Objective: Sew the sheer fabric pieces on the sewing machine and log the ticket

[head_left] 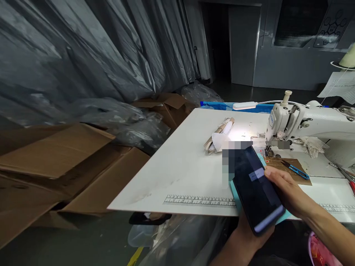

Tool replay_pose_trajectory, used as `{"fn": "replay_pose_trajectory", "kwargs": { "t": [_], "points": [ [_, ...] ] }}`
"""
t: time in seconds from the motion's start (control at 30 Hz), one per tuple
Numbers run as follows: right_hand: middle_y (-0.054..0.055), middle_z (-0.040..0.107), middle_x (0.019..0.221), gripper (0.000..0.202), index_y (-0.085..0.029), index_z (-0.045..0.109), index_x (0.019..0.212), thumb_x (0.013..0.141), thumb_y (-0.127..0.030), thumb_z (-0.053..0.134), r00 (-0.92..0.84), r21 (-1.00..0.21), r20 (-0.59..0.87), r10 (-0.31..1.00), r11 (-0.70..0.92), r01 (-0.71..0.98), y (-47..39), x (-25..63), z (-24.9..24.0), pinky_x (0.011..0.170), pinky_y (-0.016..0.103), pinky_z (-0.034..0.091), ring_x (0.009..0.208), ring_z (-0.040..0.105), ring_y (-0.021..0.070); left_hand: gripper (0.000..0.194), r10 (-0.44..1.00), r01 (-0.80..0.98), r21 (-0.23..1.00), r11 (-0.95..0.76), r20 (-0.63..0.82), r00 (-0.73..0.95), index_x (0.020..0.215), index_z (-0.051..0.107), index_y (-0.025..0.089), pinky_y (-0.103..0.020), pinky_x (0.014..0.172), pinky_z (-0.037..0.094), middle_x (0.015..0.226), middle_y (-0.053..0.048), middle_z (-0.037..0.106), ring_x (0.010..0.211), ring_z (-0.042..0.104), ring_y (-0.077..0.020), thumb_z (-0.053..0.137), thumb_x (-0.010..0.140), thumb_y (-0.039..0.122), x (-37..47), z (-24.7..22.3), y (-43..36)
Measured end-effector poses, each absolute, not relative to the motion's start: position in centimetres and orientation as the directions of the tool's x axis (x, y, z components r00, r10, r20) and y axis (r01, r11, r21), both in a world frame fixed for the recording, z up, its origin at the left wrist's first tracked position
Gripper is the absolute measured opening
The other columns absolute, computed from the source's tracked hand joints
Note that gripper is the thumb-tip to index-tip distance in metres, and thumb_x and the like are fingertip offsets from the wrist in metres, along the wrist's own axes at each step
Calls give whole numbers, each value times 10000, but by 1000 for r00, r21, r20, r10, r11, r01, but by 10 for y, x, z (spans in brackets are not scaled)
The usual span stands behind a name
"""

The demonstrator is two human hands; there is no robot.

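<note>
A black smartphone (257, 192) is tilted over the front edge of the white sewing table, its screen dark with a small lighter box on it. From below, my left hand (248, 236) grips its lower end; most of those fingers are hidden behind it. My right hand (288, 190) is closed at the phone's right edge, a fingertip on the side of the screen. Behind the phone, light-blue flat material (235, 194) shows; I cannot tell whether it is held too. Blue thread snips (295, 170) lie on brown card (302, 179) beyond my right hand.
A white sewing machine (313, 118) stands at the right, with red-handled scissors (346, 177) nearby. A beige-and-white fabric bundle (220, 135) lies on the table (155, 177). A printed ruler (199, 201) runs along the front edge. Open cardboard boxes (61, 155) stand at the left.
</note>
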State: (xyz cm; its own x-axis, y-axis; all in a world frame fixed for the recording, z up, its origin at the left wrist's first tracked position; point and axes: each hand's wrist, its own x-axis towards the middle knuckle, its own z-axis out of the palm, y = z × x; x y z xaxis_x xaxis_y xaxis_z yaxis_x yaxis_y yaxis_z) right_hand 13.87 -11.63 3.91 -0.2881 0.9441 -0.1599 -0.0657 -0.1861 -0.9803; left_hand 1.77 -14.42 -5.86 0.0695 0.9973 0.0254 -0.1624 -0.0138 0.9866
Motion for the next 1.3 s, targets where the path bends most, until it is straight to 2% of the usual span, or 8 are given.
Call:
{"fn": "replay_pose_trajectory", "kwargs": {
  "t": [0.13,0.27,0.4,0.5,0.63,1.1,1.2,1.3],
  "points": [
    [-17,528,695,556,-180,535,747,679,-689,749,-338,-973,-142,930,-194,-123,-82,153,27,600,229,419,663,506,136,187,895,22,964,-266,238,378,931,761,266,-553,1064,411,1047,-107,736,1131,611,-402,740,747,293,-6,-26,-119],
    [11,604,742,539,-175,579,788,671,-665,770,-348,-965,-119,930,-191,-180,-60,163,17,628,262,469,708,580,167,175,781,144,833,-535,423,459,915,758,257,-441,963,506,985,-113,724,1005,655,-313,600,843,235,-26,-6,-89],
    [34,656,853,535,-179,619,877,690,-658,769,-419,-955,-107,902,-210,-208,-50,164,12,713,297,499,811,626,193,150,918,149,923,-354,313,243,904,762,228,-419,941,508,1022,-115,706,993,643,-295,695,791,302,-48,-3,-72],
    [29,662,895,584,-189,625,920,668,-696,769,-449,-959,-94,889,-203,-200,-44,158,7,744,296,495,842,626,185,400,996,-143,989,-31,43,78,1045,726,179,-409,930,509,1111,-134,696,1050,636,-293,704,793,489,-52,3,-60],
    [26,656,899,619,-195,622,943,679,-745,721,-407,-976,-43,912,-125,-178,-35,147,-3,758,315,488,825,612,180,560,974,-440,871,218,-163,159,1017,704,154,-403,953,509,1090,-139,714,1107,630,-297,646,782,658,-35,9,-37],
    [40,642,851,554,-175,624,925,811,-714,563,-263,-999,22,965,34,42,-15,140,-24,715,317,512,802,615,197,446,954,-642,708,294,-256,155,995,716,161,-394,945,531,948,-80,759,962,707,-253,464,961,527,-17,-5,0],
    [66,661,923,416,-172,604,1104,944,-528,461,-145,-943,210,967,239,232,-22,147,-25,726,330,532,833,643,203,431,963,-654,710,261,-237,127,1021,719,170,-358,929,531,982,-70,757,951,705,-234,456,971,509,-18,-6,-1],
    [74,663,933,297,-176,602,1164,969,-257,394,-139,-686,528,837,518,512,-28,152,-23,718,317,513,838,640,196,424,965,-653,715,248,-242,102,1010,727,172,-331,899,535,984,-65,755,931,704,-222,447,980,489,-18,-5,-1]
  ]
}}
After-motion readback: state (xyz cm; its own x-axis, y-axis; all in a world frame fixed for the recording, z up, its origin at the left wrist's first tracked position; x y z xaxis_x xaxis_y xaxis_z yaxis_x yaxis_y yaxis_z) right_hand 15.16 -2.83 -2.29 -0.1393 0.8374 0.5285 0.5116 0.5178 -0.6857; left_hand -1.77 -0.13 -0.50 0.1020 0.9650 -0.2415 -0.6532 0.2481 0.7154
